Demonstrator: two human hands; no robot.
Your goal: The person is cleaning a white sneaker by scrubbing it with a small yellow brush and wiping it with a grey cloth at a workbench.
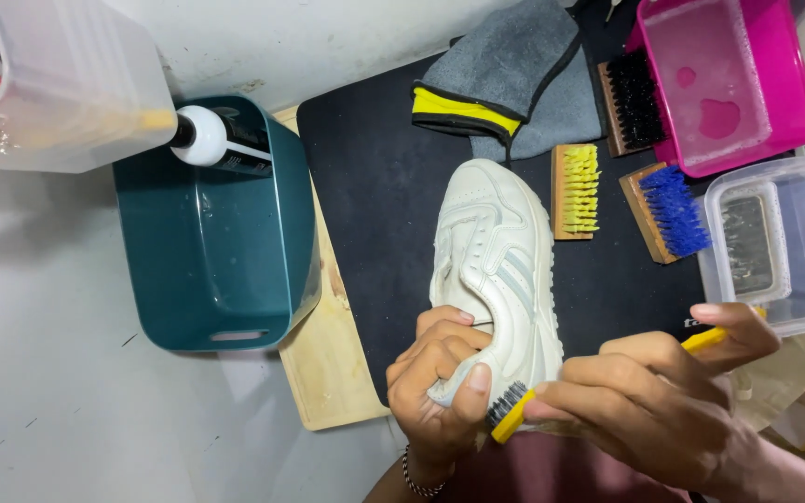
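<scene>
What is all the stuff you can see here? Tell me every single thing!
shoe: 1, white, middle of the black mat, held at the heel
small brush: 1, yellow handle, dark bristles, at the shoe's heel
mat: 1, black, under the shoe
board: 1, pale wood, under the mat's left edge
tub: 1, teal, left of the mat
bottle: 1, black with white cap, on the tub's rim
cloth: 1, grey with yellow band, top of mat
wooden brushes: 3, yellow, blue, black bristles, right of shoe
basin: 1, pink, top right
clear boxes: 2, right and top left
left hand: grip on the shoe's heel
right hand: grip on the small brush
</scene>
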